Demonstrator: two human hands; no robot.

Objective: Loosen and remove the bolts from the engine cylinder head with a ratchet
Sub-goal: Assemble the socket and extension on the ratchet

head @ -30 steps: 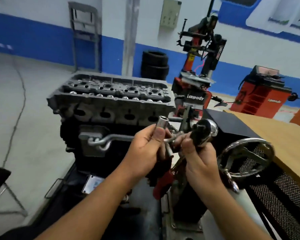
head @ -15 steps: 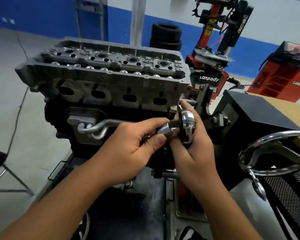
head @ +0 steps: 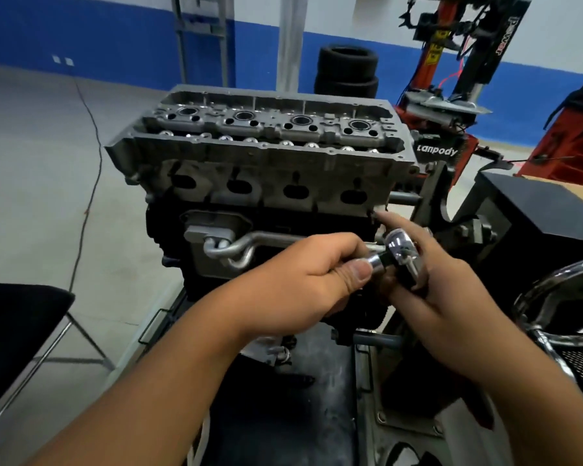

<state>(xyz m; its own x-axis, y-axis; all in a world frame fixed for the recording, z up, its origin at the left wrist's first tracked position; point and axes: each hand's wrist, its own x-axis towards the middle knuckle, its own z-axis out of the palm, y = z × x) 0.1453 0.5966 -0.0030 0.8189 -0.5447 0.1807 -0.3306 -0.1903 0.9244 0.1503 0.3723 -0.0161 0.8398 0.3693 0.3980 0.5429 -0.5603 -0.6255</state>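
From the head camera we see the left hand (head: 303,280) pinching a chrome socket (head: 375,261) against the ratchet (head: 403,252) head, which the right hand (head: 431,294) grips. Both hover just below the cylinder head (head: 266,146), which sits atop the engine on its stand.

socket (head: 375,260) now seated on ratchet (head: 403,253)

Even, cool indoor light falls from above me — nothing dim, shadows soft and pooled under the engine (head: 266,169). A bright glint sits on the chrome ratchet head (head: 403,252) in my hands. Wide-angle bending curves the wall lines toward twelve o'clock — edges at three and nine o'clock smear slightly, fine detail soft throughout.
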